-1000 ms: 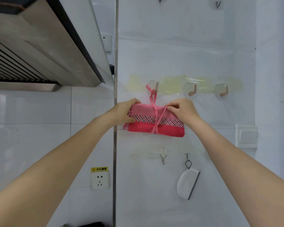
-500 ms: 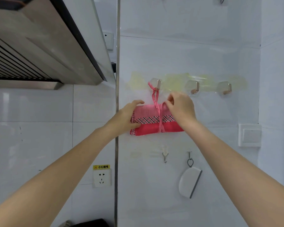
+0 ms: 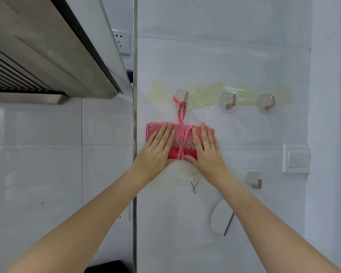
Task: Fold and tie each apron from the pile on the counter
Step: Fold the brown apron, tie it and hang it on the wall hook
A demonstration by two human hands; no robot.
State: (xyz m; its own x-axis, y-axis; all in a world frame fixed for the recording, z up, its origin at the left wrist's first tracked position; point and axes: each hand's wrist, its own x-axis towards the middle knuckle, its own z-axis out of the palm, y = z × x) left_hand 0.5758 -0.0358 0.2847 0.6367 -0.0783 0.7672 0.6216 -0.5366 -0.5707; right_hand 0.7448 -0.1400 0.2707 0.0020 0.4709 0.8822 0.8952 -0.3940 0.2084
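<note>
Against the white tiled wall (image 3: 234, 62), I press the folded pink fabric apron bundle (image 3: 182, 142) flat, my left hand (image 3: 158, 148) and right hand (image 3: 205, 148) with fingers straight, gripping nothing. Its pink string (image 3: 181, 117) wraps the bundle and loops over the leftmost copper-coloured metal hook (image 3: 184, 97). This apron looks folded, tied and hung; the counter pile is out of view, so I cannot tell what remains. No containers show.

Bright even light, soft glare on wall tiles (image 3: 106, 123), wide-angle bend at edges, slight blur
</note>
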